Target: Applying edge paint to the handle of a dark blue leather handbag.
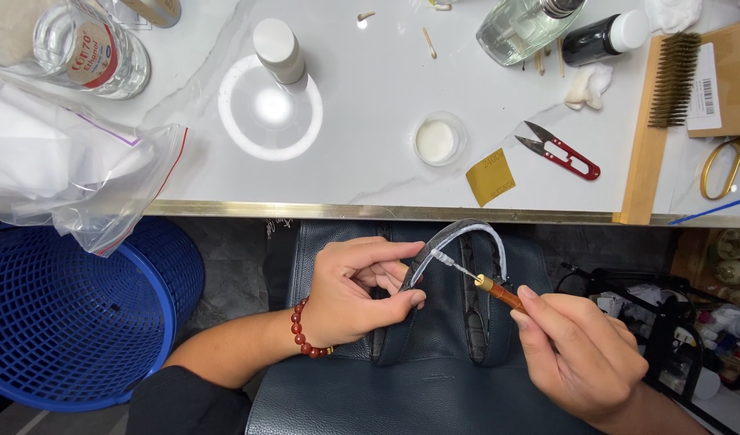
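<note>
A dark blue leather handbag [434, 379] lies on my lap below the table edge. Its curved handle [467, 234] arches up, with a pale whitish edge along it. My left hand [354, 286], with a red bead bracelet on the wrist, pinches the left side of the handle between thumb and fingers. My right hand [579, 350] grips a thin tool with a wooden shaft and brass collar [499, 294]. The tool's metal tip touches the handle's pale edge near my left fingers.
A white marble table [370, 113] with a brass edge holds red thread snips [563, 153], a yellow sandpaper square [491, 176], a small round white dish [436, 141], bottles, a wire brush [674, 80] and gold scissors [724, 165]. A blue plastic basket [72, 314] stands at left, under a clear plastic bag [72, 169].
</note>
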